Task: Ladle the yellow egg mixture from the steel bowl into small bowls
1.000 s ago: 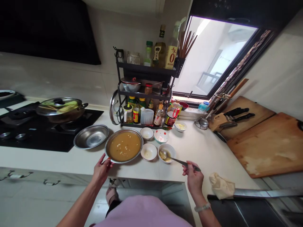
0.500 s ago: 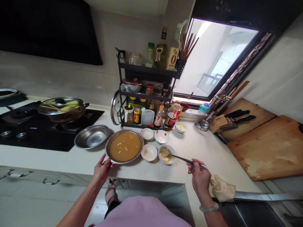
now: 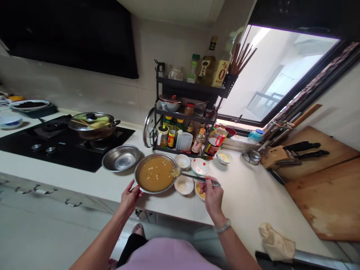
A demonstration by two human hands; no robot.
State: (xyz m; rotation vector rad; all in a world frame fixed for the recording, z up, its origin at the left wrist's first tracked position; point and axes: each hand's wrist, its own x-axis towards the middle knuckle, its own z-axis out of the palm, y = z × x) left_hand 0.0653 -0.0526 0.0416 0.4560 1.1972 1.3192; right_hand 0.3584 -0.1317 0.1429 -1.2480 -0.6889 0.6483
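Note:
My left hand (image 3: 131, 197) grips the near left rim of a round metal basin (image 3: 137, 183) filled with brown liquid (image 3: 155, 173), on which several pale bits float. In my right hand (image 3: 213, 195) is the handle of a metal ladle (image 3: 194, 177). Its bowl hangs over the right side of the basin; whether it touches the liquid I cannot tell. Partly hidden behind my right hand stands a small bowl (image 3: 199, 193) holding yellowish liquid. Close by are a nearly bare white bowl (image 3: 184, 185), another small white bowl (image 3: 182, 161) and a bowl with red spots (image 3: 200, 167).
A second metal basin (image 3: 120, 158) sits left of the filled one. Beyond it, a lidded pan (image 3: 92, 126) rests on the black stove (image 3: 64, 146). A black rack (image 3: 185, 117) of bottles stands behind. To the right are a knife block (image 3: 277, 155) and wooden cutting boards (image 3: 326, 195).
My right hand has carried the ladle leftward from the small bowl of yellowish liquid to over the filled basin. My left hand keeps its grip on the rim. The camera view has turned left.

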